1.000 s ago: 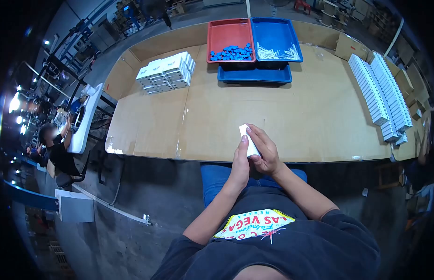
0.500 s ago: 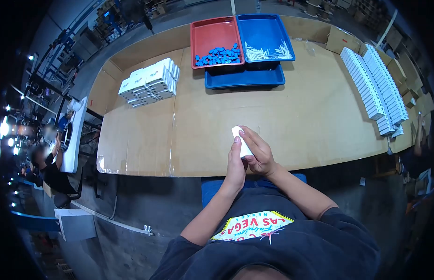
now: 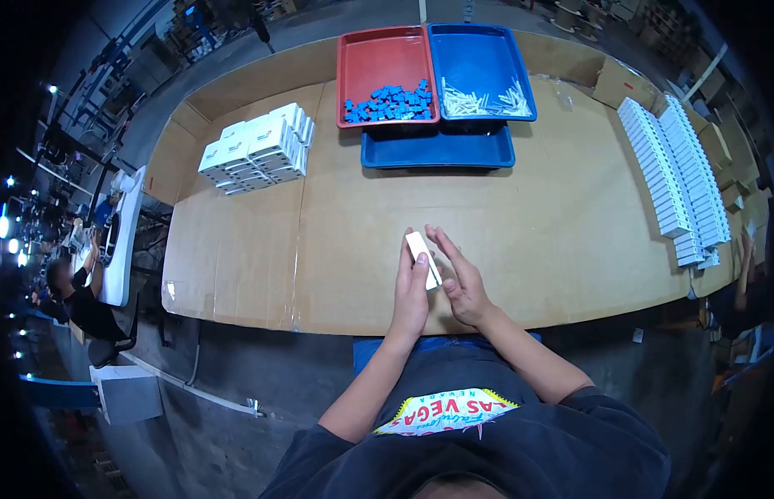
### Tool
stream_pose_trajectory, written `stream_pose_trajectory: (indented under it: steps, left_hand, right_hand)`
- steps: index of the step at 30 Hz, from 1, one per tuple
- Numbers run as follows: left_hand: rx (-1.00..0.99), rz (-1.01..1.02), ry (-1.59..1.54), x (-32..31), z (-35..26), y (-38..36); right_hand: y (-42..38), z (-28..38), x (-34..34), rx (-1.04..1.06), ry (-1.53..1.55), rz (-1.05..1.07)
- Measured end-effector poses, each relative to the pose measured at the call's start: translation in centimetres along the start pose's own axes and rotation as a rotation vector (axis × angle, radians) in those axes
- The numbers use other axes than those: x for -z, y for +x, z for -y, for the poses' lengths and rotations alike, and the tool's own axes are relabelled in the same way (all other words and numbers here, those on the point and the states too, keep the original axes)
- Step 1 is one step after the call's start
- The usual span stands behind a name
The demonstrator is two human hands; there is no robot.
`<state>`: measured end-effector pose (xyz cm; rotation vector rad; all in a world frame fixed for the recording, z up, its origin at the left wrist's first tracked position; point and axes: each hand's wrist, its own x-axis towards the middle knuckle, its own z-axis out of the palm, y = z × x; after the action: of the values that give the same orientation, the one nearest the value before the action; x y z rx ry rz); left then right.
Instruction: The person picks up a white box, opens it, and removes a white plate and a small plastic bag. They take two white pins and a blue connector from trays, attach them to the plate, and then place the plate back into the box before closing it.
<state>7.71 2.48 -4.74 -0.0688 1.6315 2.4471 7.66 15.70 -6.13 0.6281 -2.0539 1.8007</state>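
Near the front middle of the cardboard-covered table [image 3: 387,208], a small white box [image 3: 423,259] stands tilted in my left hand [image 3: 412,287], its thumb on the near face and fingers behind. Just right of the box is my right hand [image 3: 465,283], its fingers stretched out and apart from the thumb. A narrow gap shows between the right fingers and the box's upper part; whether the right palm touches its lower end is hard to tell.
Beyond the hands are a red tray [image 3: 383,58] of blue pieces, a blue tray [image 3: 478,58] of white sticks and a lower blue tray [image 3: 437,150]. White boxes [image 3: 258,150] are stacked left, more boxes [image 3: 665,175] right. A person [image 3: 87,299] sits far left.
My right hand has opened away from the white box, which stays in my left hand. The view has shifted slightly, so the table edge appears lower.
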Motion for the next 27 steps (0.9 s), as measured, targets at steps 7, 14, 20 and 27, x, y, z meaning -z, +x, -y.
stream_pose_trajectory:
  steps: [7, 14, 20, 27]
  left_hand:
    - [-0.174, 0.035, 0.228, 1.1, 0.1, 0.6]
    - [-0.198, -0.008, 0.235, 1.5, 0.3, 0.9]
    - [-0.307, 0.013, 0.298, 1.8, 1.0, 1.1]
    - [-0.34, 0.06, 0.302, 2.3, 1.3, 0.8]
  right_hand:
    - [-0.7, -0.8, 0.0, -0.231, 0.04, 0.086]
    - [-0.5, -0.5, -0.9, -0.224, 0.021, 0.142]
    - [-0.5, -0.5, -0.7, -0.061, -0.113, 0.128]
    - [-0.5, -0.3, -0.8, 0.06, -0.226, 0.075]
